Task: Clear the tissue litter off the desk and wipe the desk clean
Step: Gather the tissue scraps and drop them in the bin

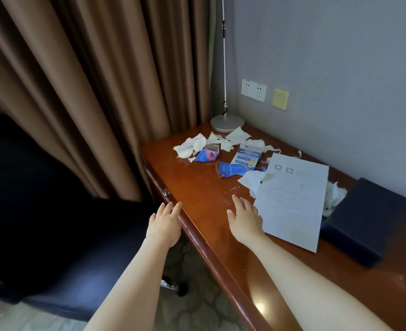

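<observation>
Torn white tissue scraps (192,145) lie scattered at the far end of the red-brown wooden desk (204,187), near the lamp base. More tissue (252,181) pokes out from under a white paper sheet, and a wad (333,197) lies between the sheet and a dark box. Two blue tissue wrappers (208,155) (233,168) lie among the scraps. My left hand (165,223) hovers open at the desk's front edge. My right hand (245,219) is open over the desk, fingers straight, beside the sheet's left edge. Neither hand holds anything.
A white printed sheet (292,201) covers the desk's middle. A dark flat box (366,220) sits to its right, a blue card (246,155) farther back, a lamp base (227,123) in the corner. A dark blue chair (41,211) stands left; brown curtains hang behind.
</observation>
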Available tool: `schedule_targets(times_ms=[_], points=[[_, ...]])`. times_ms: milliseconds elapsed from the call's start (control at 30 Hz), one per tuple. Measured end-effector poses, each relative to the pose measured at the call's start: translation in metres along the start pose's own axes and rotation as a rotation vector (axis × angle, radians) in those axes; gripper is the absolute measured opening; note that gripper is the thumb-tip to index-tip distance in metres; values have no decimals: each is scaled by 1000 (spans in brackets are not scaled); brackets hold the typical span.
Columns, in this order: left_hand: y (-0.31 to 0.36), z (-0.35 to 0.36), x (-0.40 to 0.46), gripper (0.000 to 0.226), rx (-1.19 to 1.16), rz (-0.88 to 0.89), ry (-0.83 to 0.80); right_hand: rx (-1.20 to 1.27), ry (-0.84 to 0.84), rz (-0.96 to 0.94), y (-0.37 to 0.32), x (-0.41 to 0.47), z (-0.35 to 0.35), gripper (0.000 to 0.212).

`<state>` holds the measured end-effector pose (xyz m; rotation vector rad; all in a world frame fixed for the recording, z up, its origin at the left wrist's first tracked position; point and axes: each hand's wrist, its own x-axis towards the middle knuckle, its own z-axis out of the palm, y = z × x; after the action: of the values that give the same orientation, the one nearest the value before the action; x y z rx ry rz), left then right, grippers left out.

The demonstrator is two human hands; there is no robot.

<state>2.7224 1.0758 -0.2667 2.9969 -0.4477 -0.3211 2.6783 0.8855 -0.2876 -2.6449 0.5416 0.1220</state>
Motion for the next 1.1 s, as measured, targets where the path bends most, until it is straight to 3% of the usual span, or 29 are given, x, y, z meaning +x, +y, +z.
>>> schedule_targets(times_ms=[267, 600, 900, 1100], points=[[-32, -11, 76, 54, -32, 29, -10, 20, 65, 75, -28, 70, 5, 56], [-106, -17, 208, 55, 17, 68, -133, 88, 21, 161, -96, 162, 40, 55], [-81, -11, 290, 52, -45, 112, -182, 169, 63, 292, -85, 226, 46, 56], [-58, -13, 351, 60, -225, -72, -158, 202, 97, 228, -74, 294, 42, 56]])
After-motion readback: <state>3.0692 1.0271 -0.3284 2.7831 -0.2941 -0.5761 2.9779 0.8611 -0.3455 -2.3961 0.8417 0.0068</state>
